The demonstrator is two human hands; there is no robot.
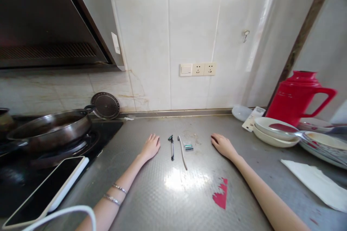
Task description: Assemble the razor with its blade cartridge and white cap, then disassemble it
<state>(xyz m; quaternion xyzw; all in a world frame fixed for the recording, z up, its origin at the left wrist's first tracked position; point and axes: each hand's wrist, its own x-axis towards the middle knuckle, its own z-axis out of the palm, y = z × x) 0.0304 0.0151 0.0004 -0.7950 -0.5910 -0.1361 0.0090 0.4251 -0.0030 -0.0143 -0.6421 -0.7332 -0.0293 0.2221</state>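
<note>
My left hand (150, 147) rests palm down on the metal counter (135, 195), fingers laid out and holding nothing. Just right of it lies a razor (172, 149) with a dark head and slim handle. Beside the razor is a pale toothbrush (183, 154), its head pointing to the wall. A small green-and-dark razor cartridge (189, 147) sits right of the toothbrush. Farther right, my right hand (223, 145) also lies flat on the counter with nothing in it, apart from these things. Two bracelets (115, 194) circle my left forearm.
Left are a pan (54, 130) on the stove, a round dark disc (105, 105) and a phone (46, 191) with a white cable (67, 209). Torn red paper (222, 195) lies in front. At right stand a red thermos (292, 97), stacked bowls (273, 135) and white paper (314, 184).
</note>
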